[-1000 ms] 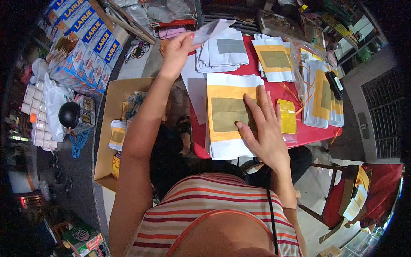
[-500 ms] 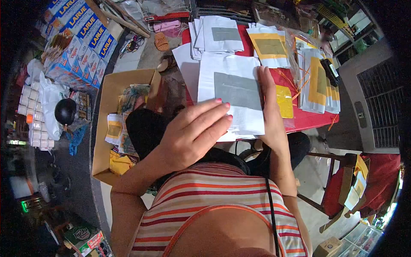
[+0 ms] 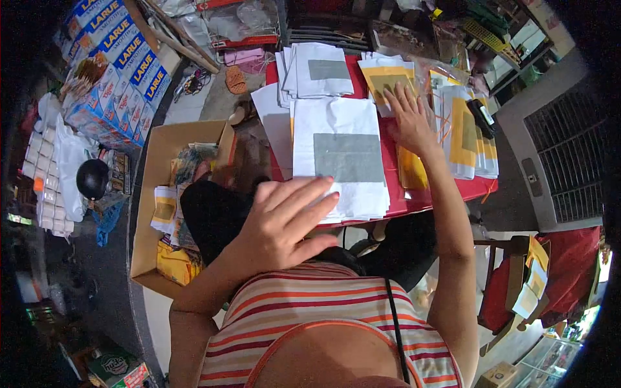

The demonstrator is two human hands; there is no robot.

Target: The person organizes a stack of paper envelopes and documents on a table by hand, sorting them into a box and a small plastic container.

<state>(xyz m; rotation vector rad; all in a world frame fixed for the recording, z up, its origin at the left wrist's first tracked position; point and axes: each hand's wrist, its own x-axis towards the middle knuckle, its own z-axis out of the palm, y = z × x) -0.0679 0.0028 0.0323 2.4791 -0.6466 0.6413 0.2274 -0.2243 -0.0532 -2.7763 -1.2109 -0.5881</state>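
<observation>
A thick stack of white paper envelopes (image 3: 333, 115), each with a grey rectangle, lies near the front edge of the red table (image 3: 414, 202). My left hand (image 3: 284, 220) is over its lower left corner, fingers spread and fingertips at the top sheet. Farther back, my right hand (image 3: 412, 123) reaches out with its fingers stretched over a pile of yellow-and-white envelopes (image 3: 381, 76). Below that hand is a shiny yellow packet (image 3: 412, 169), partly covered by my wrist. Behind the front stack sits another pile of white envelopes (image 3: 317, 55).
More yellow-and-white envelopes (image 3: 462, 145) lie at the table's right, a black object (image 3: 480, 118) on top. An open cardboard box (image 3: 150, 213) with packets stands left of my legs. A chair with a red cloth (image 3: 574, 271) is at the right.
My right hand has left the right edge of the front white stack and moved forward to the yellow-and-white pile. My left hand has slid slightly down, its fingers more spread.
</observation>
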